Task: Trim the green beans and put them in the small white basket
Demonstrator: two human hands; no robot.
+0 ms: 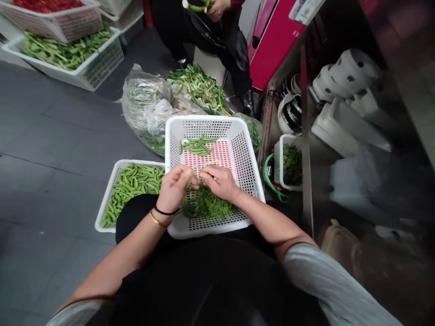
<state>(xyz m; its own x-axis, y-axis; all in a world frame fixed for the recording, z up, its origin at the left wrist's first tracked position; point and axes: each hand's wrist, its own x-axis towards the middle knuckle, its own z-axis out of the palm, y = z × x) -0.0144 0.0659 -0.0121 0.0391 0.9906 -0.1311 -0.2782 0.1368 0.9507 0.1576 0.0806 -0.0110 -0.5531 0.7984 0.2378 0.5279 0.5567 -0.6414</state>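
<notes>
A white plastic basket [255, 170] rests on my lap, its bottom showing red through the slots. Over its middle, my left hand [175, 186] is closed in a pinch on a green pea pod [186, 192], partly hidden by the fingers. Close beside it, my right hand [220, 182] is also pinched shut, and its fingers hide what they hold. Several green pea pods [200, 146] lie at the basket's far end. Under my hands, a heap of thin green trimmings [217, 204] covers the near end.
Left of my leg, a white basket [106, 213] is full of pea pods. Bagged greens [139, 97] and loose green stalks [200, 88] lie ahead, before a seated person [217, 9] holding a vegetable. Stacked baskets [98, 72] stand far left; a metal shelf post [306, 149] stands right.
</notes>
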